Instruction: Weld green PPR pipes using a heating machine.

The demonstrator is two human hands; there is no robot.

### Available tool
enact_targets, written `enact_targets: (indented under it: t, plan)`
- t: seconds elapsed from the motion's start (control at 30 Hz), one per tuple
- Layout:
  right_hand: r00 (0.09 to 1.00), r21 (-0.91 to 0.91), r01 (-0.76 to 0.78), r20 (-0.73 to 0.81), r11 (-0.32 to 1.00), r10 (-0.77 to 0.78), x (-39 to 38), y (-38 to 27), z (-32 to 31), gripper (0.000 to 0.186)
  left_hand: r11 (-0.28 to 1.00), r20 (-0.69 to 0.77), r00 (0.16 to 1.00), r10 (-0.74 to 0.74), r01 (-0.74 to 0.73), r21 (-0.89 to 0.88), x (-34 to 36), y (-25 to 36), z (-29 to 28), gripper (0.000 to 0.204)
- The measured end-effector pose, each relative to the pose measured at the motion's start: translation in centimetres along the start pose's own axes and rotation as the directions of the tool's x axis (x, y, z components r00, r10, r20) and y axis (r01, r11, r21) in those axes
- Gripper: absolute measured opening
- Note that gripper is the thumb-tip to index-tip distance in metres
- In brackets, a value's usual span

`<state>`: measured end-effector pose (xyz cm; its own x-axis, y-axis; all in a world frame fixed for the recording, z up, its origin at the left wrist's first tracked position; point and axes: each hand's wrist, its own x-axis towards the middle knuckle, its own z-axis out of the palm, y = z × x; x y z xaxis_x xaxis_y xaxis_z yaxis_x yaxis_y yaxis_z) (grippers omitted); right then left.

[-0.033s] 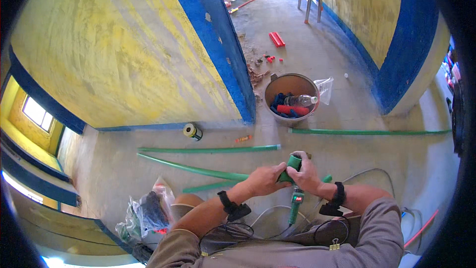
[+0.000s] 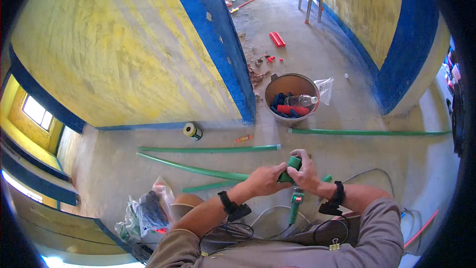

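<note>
A: Barely any shift. Left hand (image 2: 267,179) and right hand (image 2: 307,176): fingers curled around green pipe piece (image 2: 294,162), above floor (image 2: 357,151), beyond green tool (image 2: 295,206).
B: Step?
A: Likely joining; next calls for steady alignment.

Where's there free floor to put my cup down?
The floor looks bare between the rightmost green pipe and the looping grey cable, and left of the other green pipes, beyond the plastic bag. It's crowded below the right hand: a green-handled tool and a white cable.

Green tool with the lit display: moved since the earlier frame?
No, no visible shift: the green tool sits at the same place relative to the bucket.
</note>
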<state>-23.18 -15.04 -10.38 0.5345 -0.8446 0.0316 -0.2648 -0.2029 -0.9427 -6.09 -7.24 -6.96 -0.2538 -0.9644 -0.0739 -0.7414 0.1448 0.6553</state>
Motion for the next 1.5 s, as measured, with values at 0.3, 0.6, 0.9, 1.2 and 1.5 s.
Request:
enact_targets:
  t: [0.3, 0.6, 0.9, 1.2, 1.5]
  plan:
    - [0.961, -0.319, 0.073, 0.275, 0.945, 0.018, 3.5, 2.8, -1.5, 0.035, 0.999, -0.021, 0.999, 0.044, -0.044, 0.0, -0.6, 0.1, 2.4, 0.038]
    - [0.891, -0.16, 0.443, 0.189, 0.882, -0.414, 3.3, 2.0, -2.2, 0.039, 0.992, 0.061, 0.995, -0.082, 0.087, -0.092, 0.6, 0.8, -1.4, 0.045]
    - [0.872, 0.263, -0.324, 0.456, 0.909, 0.179, 3.3, 2.1, -4.1, 0.054, 0.976, -0.175, 0.973, -0.15, 0.117, -0.184, 1.0, -0.2, -0.6, 0.046]
    - [0.776, 0.018, -0.234, 0.606, 0.972, 0.176, 2.9, 1.0, -5.2, 0.048, 0.979, -0.084, 0.996, -0.041, 0.024, -0.202, 2.1, -1.7, -1.1, 0.051]
    - [0.881, -0.14, 0.007, 0.47, 0.99, 0.06, 2.5, 0.5, -5.3, 0.039, 0.995, -0.04, 0.999, -0.003, -0.001, -0.097, 2.7, -2.1, -0.5, 0.052]
